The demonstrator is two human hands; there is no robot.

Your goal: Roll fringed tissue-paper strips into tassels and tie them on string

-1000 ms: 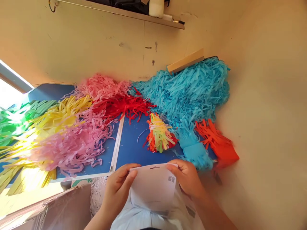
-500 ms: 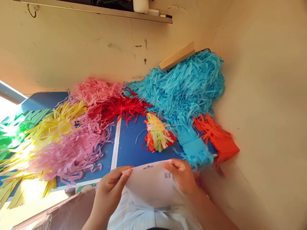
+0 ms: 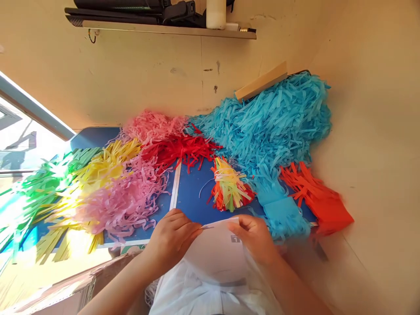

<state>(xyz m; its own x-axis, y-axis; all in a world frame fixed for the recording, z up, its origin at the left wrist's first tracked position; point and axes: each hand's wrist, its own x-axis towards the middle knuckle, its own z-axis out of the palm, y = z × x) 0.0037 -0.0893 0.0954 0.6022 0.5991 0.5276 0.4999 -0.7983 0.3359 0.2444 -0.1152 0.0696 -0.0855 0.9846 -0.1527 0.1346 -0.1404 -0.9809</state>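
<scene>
Both of my hands hold a white plastic bag [image 3: 215, 258] by its top edge, low in the view. My left hand [image 3: 172, 238] pinches the left part of that edge, fingers closed. My right hand [image 3: 254, 236] grips the right part, next to a small grey printed mark. Just beyond the bag, a small mixed bundle of orange, yellow and green paper strips [image 3: 229, 188] lies on the blue table [image 3: 193, 201].
Piles of shredded paper cover the table: light blue [image 3: 272, 127], red [image 3: 180, 151], pink [image 3: 124, 201], yellow [image 3: 101, 166], green [image 3: 42, 188] and orange [image 3: 318, 197]. A wooden board [image 3: 260, 81] leans on the wall. A shelf [image 3: 160, 26] hangs above. A wall closes the right side.
My left hand has slid right along the bag's top edge and closed into a pinch. The view has shifted slightly; the piles have not moved.
</scene>
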